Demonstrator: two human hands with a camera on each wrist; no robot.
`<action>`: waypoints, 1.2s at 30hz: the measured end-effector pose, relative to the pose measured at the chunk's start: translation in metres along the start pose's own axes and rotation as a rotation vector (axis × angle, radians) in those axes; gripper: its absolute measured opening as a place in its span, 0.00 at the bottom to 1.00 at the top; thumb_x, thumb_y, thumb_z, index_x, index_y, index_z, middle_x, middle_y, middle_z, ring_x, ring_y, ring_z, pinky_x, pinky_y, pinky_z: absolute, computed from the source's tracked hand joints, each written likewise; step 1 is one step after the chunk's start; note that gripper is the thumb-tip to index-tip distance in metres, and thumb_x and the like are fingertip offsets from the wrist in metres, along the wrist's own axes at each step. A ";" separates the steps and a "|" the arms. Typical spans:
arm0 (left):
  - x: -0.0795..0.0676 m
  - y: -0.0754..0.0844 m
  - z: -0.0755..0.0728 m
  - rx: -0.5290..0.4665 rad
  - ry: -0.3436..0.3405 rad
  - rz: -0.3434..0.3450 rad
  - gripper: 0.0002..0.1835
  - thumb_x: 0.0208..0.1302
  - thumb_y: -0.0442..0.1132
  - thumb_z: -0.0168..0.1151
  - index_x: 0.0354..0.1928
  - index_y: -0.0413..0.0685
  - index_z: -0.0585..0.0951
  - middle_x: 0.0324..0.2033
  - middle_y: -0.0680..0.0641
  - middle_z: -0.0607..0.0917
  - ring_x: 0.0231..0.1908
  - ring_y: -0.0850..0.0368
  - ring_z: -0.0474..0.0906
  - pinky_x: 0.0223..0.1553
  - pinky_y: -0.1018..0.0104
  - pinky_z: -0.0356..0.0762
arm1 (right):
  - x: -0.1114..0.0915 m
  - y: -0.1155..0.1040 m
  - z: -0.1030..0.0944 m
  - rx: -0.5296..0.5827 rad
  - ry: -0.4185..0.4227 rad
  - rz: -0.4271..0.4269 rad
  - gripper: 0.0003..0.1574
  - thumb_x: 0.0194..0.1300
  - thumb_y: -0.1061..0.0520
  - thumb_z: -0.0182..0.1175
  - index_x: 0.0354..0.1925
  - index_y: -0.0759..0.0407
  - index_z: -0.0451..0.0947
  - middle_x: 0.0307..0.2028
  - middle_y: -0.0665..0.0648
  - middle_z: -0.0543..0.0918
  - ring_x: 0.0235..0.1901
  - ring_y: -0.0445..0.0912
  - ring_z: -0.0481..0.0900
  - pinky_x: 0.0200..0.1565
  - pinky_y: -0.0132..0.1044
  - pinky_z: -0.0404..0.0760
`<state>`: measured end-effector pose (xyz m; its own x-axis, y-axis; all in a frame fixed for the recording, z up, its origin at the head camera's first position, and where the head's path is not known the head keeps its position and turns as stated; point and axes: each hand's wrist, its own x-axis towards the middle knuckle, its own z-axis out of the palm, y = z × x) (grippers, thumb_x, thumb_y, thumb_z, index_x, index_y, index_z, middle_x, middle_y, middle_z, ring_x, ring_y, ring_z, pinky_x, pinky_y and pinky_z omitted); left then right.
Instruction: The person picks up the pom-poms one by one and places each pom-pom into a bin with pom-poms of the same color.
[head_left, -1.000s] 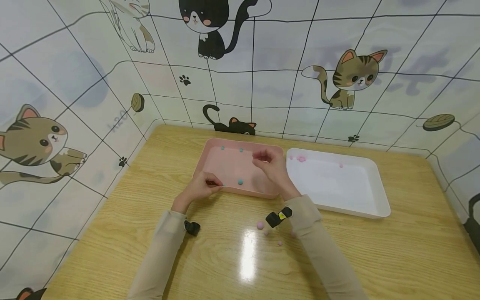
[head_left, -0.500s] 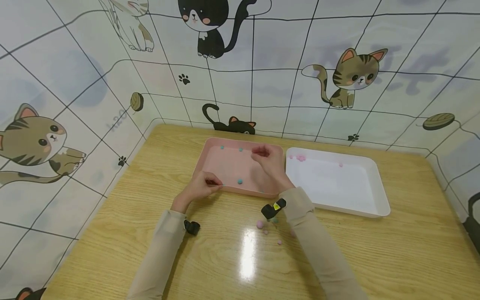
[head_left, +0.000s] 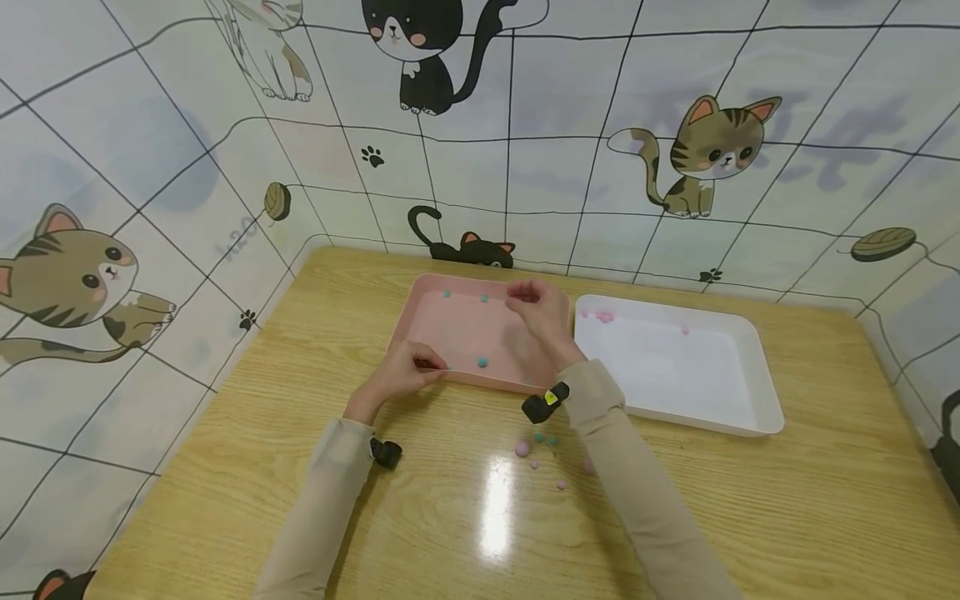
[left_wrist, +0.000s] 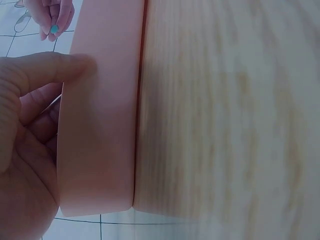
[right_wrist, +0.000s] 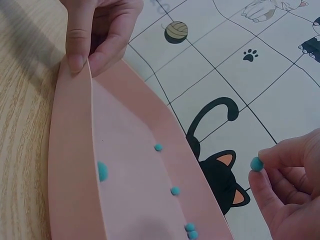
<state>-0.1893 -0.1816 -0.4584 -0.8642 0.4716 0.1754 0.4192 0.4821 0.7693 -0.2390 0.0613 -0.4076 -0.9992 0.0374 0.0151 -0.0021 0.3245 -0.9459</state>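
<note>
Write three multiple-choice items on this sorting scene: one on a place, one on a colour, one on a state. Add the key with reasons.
1. Where does the left hand grip the shallow pink plastic tray?
A. its near rim
B. its far rim
C. its underside only

2. What colour is the small fuzzy ball pinched by the right hand?
A. pink
B. teal
C. yellow

3. How does the shallow white plastic tray stand?
A. stacked inside the pink one
B. upside down
C. flat on the wooden table, beside the pink one

Key: 1 A, the right wrist view shows thumb and fingers pinching the rim nearest the person. 2 B, the fingertips hold a teal ball. 3 C, the head view shows it flat, right of the pink tray.
</note>
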 end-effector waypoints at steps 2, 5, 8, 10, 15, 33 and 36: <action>0.000 -0.001 0.000 0.006 -0.001 0.001 0.03 0.54 0.30 0.68 0.27 0.36 0.85 0.26 0.46 0.85 0.27 0.57 0.80 0.31 0.70 0.79 | 0.001 0.000 0.000 -0.010 0.002 0.005 0.11 0.60 0.63 0.63 0.43 0.62 0.80 0.40 0.58 0.82 0.40 0.48 0.78 0.44 0.36 0.78; 0.001 -0.001 0.000 0.009 -0.001 0.002 0.03 0.54 0.30 0.68 0.27 0.36 0.85 0.26 0.46 0.85 0.27 0.58 0.80 0.31 0.70 0.79 | 0.004 0.001 0.001 -0.019 0.010 0.015 0.11 0.60 0.62 0.63 0.44 0.62 0.80 0.40 0.58 0.82 0.40 0.48 0.79 0.45 0.37 0.78; 0.000 -0.001 0.000 0.004 -0.002 0.003 0.03 0.54 0.30 0.68 0.27 0.35 0.85 0.26 0.46 0.85 0.27 0.57 0.80 0.31 0.69 0.79 | 0.005 0.002 0.002 -0.038 0.021 0.017 0.11 0.60 0.61 0.63 0.43 0.61 0.81 0.40 0.57 0.83 0.40 0.48 0.79 0.45 0.37 0.78; 0.000 0.000 0.000 0.002 -0.002 0.002 0.04 0.55 0.30 0.67 0.27 0.35 0.85 0.26 0.46 0.85 0.27 0.57 0.80 0.31 0.69 0.79 | 0.005 0.002 0.001 -0.043 0.028 0.017 0.11 0.60 0.61 0.64 0.42 0.60 0.81 0.40 0.57 0.83 0.40 0.48 0.79 0.45 0.37 0.78; 0.000 0.001 0.000 0.008 -0.002 -0.003 0.05 0.55 0.31 0.68 0.27 0.34 0.85 0.26 0.46 0.85 0.28 0.58 0.80 0.31 0.70 0.79 | 0.005 0.000 -0.001 -0.015 0.019 0.021 0.11 0.59 0.63 0.64 0.43 0.61 0.80 0.41 0.58 0.83 0.41 0.49 0.79 0.46 0.37 0.78; 0.000 -0.002 0.001 0.013 0.005 0.001 0.03 0.54 0.28 0.67 0.25 0.40 0.86 0.25 0.47 0.85 0.27 0.58 0.80 0.31 0.70 0.79 | -0.022 -0.013 -0.020 0.102 -0.030 -0.073 0.12 0.59 0.66 0.62 0.43 0.67 0.78 0.41 0.63 0.81 0.39 0.46 0.77 0.43 0.29 0.75; 0.000 -0.002 0.001 0.006 0.003 -0.008 0.03 0.55 0.29 0.67 0.25 0.39 0.85 0.26 0.47 0.85 0.27 0.58 0.80 0.31 0.70 0.79 | -0.028 -0.013 -0.023 0.108 -0.040 -0.105 0.12 0.59 0.67 0.62 0.43 0.69 0.78 0.41 0.64 0.81 0.40 0.47 0.77 0.44 0.30 0.75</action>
<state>-0.1898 -0.1820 -0.4604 -0.8683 0.4655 0.1713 0.4142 0.4904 0.7668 -0.2098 0.0774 -0.3881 -0.9941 -0.0294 0.1045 -0.1084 0.2215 -0.9691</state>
